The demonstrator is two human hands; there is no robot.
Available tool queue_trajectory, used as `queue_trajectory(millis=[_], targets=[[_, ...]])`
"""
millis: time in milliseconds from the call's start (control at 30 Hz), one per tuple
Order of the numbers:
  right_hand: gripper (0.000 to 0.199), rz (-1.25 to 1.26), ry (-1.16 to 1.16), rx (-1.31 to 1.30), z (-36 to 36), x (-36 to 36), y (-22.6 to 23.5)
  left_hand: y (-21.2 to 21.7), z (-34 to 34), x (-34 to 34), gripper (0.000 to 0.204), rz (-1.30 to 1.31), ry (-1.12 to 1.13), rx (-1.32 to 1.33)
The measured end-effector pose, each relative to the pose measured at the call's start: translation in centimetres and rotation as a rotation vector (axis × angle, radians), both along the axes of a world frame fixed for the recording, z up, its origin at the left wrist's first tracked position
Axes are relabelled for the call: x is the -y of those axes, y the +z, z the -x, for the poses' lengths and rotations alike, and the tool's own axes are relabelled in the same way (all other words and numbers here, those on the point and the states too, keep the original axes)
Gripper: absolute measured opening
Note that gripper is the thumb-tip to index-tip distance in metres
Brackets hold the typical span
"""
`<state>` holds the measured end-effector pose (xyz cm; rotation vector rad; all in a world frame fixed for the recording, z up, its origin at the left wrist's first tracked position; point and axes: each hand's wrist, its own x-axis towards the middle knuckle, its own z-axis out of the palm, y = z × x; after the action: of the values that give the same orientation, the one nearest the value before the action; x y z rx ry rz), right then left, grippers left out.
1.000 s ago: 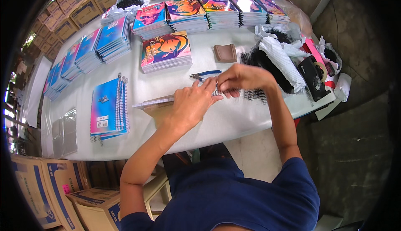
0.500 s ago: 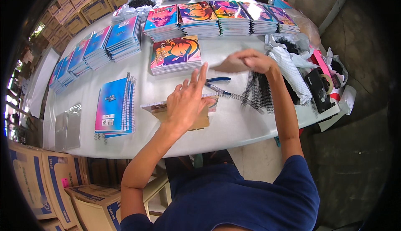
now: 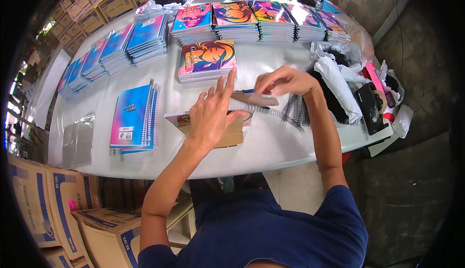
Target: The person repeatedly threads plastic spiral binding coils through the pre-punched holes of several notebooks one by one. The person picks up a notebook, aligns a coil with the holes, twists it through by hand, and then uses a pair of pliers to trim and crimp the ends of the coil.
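Note:
My left hand (image 3: pixel 210 115) lies over a notebook (image 3: pixel 175 118) with a colourful cover, its fingers stretched out past the bound edge and the thumb apart. Below that palm a brown cardboard-like block (image 3: pixel 228 139) sits against the notebook. A dark wire spiral coil (image 3: pixel 273 113) runs out from the right end of the bound edge. Just above the coil, my right hand (image 3: pixel 288 81) has bent fingers closed on a flat brownish piece (image 3: pixel 256 98), smeared by motion. Blue-handled pliers (image 3: pixel 244 91) lie partly hidden behind that piece.
Loose black coils (image 3: pixel 296 113) lie right of the hands, beside white wrapping (image 3: pixel 339 89) and a tape dispenser (image 3: pixel 370 107). Blue-pink spiral notebooks (image 3: pixel 131 115) lie at left. A notebook stack (image 3: pixel 208 62) stands ahead, with several more stacks (image 3: pixel 235 18) behind. Cartons (image 3: pixel 72 205) stand lower left.
My right hand has come down and slightly toward me with the flat piece, which now covers part of the pliers. My left hand stays on the notebook. The whole view has shifted slightly.

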<state>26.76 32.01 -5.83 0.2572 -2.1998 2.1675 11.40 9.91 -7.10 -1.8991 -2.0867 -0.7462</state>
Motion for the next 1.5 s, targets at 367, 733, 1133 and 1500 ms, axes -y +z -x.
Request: queue_trajectory(millis=[367, 733, 1133, 1500], targets=[[0.061, -0.292, -0.066, 0.122, 0.1, 1.8, -1.6, -0.5, 0.1, -0.1, 0.105, 0.058, 0.031, -0.006], [0.046, -0.253, -0.182, 0.036, 1.1, 0.8, -1.7, -0.2, 0.5, 0.3, 0.104, 0.055, 0.055, 0.058], [0.057, -0.138, -0.095, 0.027, 3.4, 1.7, -2.6, 0.0, 1.9, 1.5, 0.103, 0.051, 0.097, 0.045], [0.038, 0.196, -0.07, 0.017, 5.5, 1.9, -5.0, 0.0, 3.3, 3.1, 0.101, 0.09, 0.144, 0.042]])
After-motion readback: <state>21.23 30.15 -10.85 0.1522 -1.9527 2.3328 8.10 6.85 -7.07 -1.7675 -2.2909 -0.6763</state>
